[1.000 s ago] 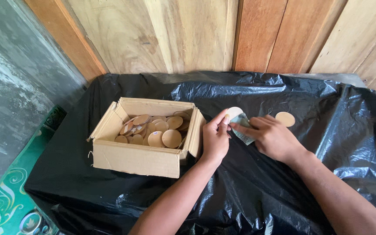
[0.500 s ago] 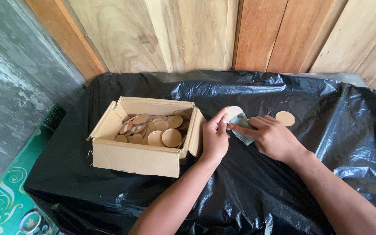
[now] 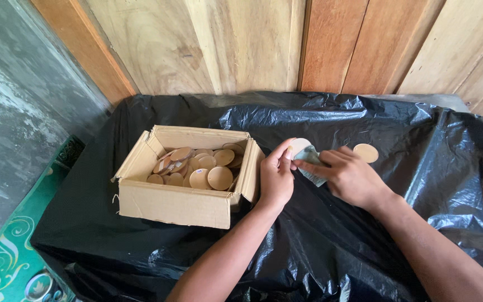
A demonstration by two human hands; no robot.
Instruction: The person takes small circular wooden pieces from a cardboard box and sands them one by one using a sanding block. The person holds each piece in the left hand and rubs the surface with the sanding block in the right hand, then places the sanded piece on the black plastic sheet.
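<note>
Your left hand (image 3: pixel 275 178) pinches a round pale wooden disc (image 3: pixel 298 146) just right of the open cardboard box (image 3: pixel 181 202); your right hand (image 3: pixel 346 176) presses a grey-green sanding scrap (image 3: pixel 310 157) to it. Sanding step, likely; next needs steady rubbing.

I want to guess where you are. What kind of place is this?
Probably a small home workshop: a wooden plank wall, a table under black plastic sheeting, and a cardboard box of round wooden discs.

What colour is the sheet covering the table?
Glossy black plastic sheet, wrinkled; seen in the head view.
</note>
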